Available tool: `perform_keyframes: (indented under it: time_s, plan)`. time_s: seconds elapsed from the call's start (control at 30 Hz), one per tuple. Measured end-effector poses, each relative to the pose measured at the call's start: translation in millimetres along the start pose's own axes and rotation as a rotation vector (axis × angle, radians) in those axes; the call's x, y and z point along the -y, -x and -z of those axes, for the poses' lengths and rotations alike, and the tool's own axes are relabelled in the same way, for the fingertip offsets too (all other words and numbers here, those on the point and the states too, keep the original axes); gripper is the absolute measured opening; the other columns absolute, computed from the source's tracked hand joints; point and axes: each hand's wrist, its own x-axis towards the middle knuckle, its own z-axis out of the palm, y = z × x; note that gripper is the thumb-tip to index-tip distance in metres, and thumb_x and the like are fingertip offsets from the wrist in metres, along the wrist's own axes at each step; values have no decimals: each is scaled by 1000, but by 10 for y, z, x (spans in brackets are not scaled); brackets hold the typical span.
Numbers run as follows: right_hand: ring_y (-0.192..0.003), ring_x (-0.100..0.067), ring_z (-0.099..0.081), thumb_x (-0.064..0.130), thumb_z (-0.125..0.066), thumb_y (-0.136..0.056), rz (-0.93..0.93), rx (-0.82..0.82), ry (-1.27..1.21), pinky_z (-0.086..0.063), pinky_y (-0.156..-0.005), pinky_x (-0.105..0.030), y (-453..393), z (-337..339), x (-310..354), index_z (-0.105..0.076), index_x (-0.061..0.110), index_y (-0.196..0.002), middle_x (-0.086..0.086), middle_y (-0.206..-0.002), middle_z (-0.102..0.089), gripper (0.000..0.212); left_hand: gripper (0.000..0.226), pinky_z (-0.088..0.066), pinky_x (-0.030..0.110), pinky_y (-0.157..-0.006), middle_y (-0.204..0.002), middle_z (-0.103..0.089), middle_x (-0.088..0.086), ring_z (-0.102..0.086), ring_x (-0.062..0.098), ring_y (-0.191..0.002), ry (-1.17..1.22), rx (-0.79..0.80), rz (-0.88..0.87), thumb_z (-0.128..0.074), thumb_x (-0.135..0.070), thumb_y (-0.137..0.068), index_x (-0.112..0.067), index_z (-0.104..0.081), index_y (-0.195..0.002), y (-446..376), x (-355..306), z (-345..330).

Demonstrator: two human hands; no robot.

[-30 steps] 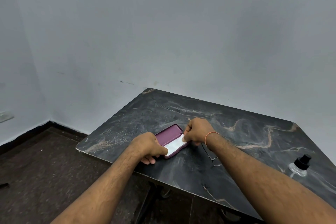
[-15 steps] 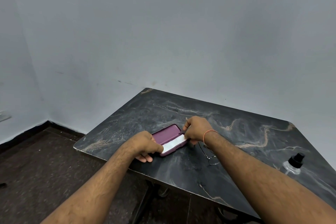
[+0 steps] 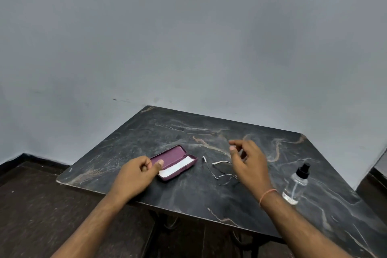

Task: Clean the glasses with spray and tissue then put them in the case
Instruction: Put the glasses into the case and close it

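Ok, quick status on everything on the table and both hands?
Case: open, lid back, lying flat on the table.
Tissue: white, lying inside the case.
Glasses: unfolded, on the table, outside the case.
Spray bottle: upright, capped.
Left hand: loosely curled at the case's near end.
Right hand: open, empty, above the glasses.

Bare dark marble tabletop [image 3: 209,201] lies open nearside; the open maroon hard case [image 3: 174,162], thin wire-framed glasses [image 3: 217,170] and clear spray bottle [image 3: 296,184] interrupt the middle.
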Motion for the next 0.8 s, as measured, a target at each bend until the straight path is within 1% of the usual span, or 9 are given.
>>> perform_keyframes:
  time_s: [0.1,0.2,0.3,0.4,0.47,0.53,0.63,0.7,0.8]
  plan:
    - [-82,-4,-62,17,-74,-100,-112,-77,-39,-46,-72,-20,236,118,-234,-79,26,-113,15,-95,-66,16,48,-41,28,-57,-55,-47,-11,-43,6,-51,116,-111,-105,-77,-48,-97,-13,-58,-70,182,-121,-127]
    - [-84,-4,-62,16,-76,-100,-187,-94,-20,-47,-72,-22,387,194,-411,-80,25,-110,13,-94,-68,14,32,-37,16,-50,-56,-56,-13,-46,3,-49,185,-91,-150,-78,-39,-98,-19,-69,-75,280,-349,-409]
    - [-87,3,-63,16,-75,-100,-247,-66,-23,-52,-81,-25,452,222,-517,-80,22,-114,11,-104,-73,16,7,-49,21,-51,-66,-66,-10,-57,3,-50,186,67,-153,-77,-36,-100,-31,-72,-96,273,-526,-706]
    - [-94,7,-63,15,-74,-100,-307,-52,-13,-45,-82,-13,459,229,-566,-79,18,-120,11,-112,-74,21,19,-56,28,-46,-82,-69,-2,-72,13,-54,268,264,-33,-76,-33,-102,-34,-64,-117,195,-614,-967]
    - [-90,2,-64,14,-74,-99,-330,-46,17,-43,-81,-9,463,227,-596,-80,15,-121,9,-110,-74,22,14,-61,32,-49,-75,-69,-3,-74,16,-53,282,268,25,-75,-33,-102,-26,-68,-112,145,-654,-1105]
    - [-94,-7,-66,15,-74,-100,-353,-33,38,-45,-83,-17,460,225,-624,-80,15,-121,4,-113,-77,22,14,-63,32,-51,-70,-75,-2,-73,17,-50,280,236,73,-74,-35,-103,-21,-73,-102,93,-659,-1193]
    - [-106,-14,-71,17,-72,-101,-403,2,58,-47,-92,-23,448,212,-649,-81,15,-123,2,-120,-80,24,25,-59,29,-47,-79,-82,-1,-72,17,-48,261,236,137,-73,-38,-103,-16,-77,-94,33,-680,-1233]
    - [-107,-15,-73,21,-71,-101,-441,33,57,-51,-96,-25,443,211,-658,-80,18,-126,4,-121,-81,27,27,-57,27,-45,-81,-83,-3,-71,16,-47,277,257,159,-74,-38,-103,-13,-78,-93,14,-719,-1248]
    - [-91,-5,-71,26,-73,-99,-496,55,13,-51,-92,-23,444,216,-676,-81,22,-125,8,-115,-82,27,24,-55,24,-43,-82,-83,-2,-71,15,-48,339,266,196,-76,-34,-103,-12,-79,-95,6,-803,-1273]
